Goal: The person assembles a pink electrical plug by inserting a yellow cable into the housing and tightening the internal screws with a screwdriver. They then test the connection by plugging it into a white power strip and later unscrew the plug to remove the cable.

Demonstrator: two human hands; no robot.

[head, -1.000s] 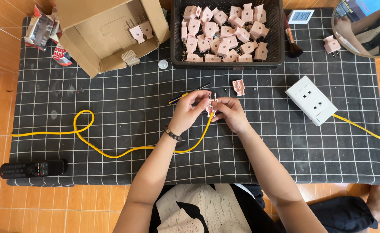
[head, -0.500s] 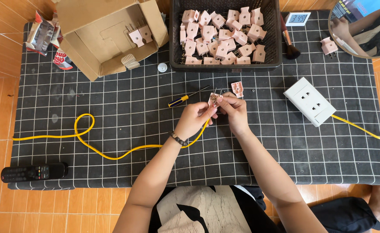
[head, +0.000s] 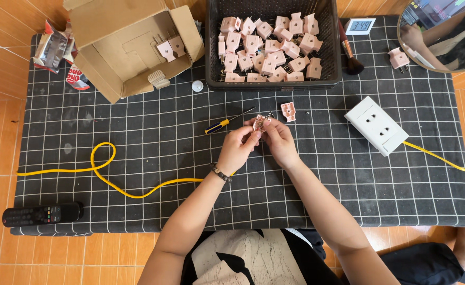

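Observation:
My left hand [head: 236, 150] and my right hand [head: 280, 140] meet over the middle of the black gridded mat [head: 137, 200], both pinching one small pink plug half [head: 259, 122] with metal prongs. A yellow cable [head: 106, 179] runs from the left across the mat and passes under my left wrist. Another pink plug half [head: 288, 111] lies just beyond my right hand. A blue and yellow screwdriver [head: 223, 123] lies just left of my fingers.
A black basket [head: 211, 63] full of pink plugs stands at the back. An open cardboard box [head: 111, 63] holds two more plugs. A white socket box [head: 376, 125] with yellow cord sits right. A remote [head: 41, 214], a brush [head: 351, 59], a small clock [head: 360, 25] and a mirror [head: 443, 37] are around.
Both hands have shifted a little away from me and turned the pink plug half between the fingers. Nothing else on the mat has moved.

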